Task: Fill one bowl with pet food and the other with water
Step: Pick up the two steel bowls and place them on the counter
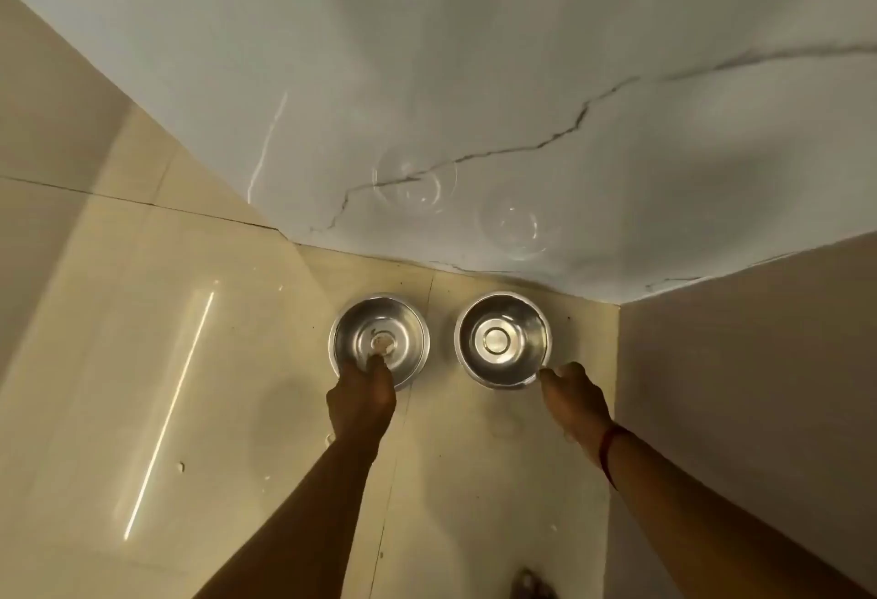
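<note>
the left hand (363, 401) gripped the near rim of the left bowl (379, 320), fingers curled over the edge and reaching down inside toward the bottom, the back of the hand facing the camera. the right hand (574, 396) met the lower right rim of the right bowl (503, 318) with loosely curled fingertips; whether it pinched the rim or only touched it could not be told. both forearms ran up from the bottom of the frame, the left from lower centre, the right from the lower right corner, with a red thread (610, 451) around the right wrist. the two steel bowls stood upright just beside each other, a narrow gap between them, on the beige tiled floor (213, 361) at the centre of the frame. their far rims lay close to the foot of the white wall (474, 52), which carried a long crack (569, 128) and faint reflections of the bowls. a second wall (735, 385) rose close to the right of the right bowl, hemming that side in, while open floor stretched to the left and toward the bottom of the frame.
</note>
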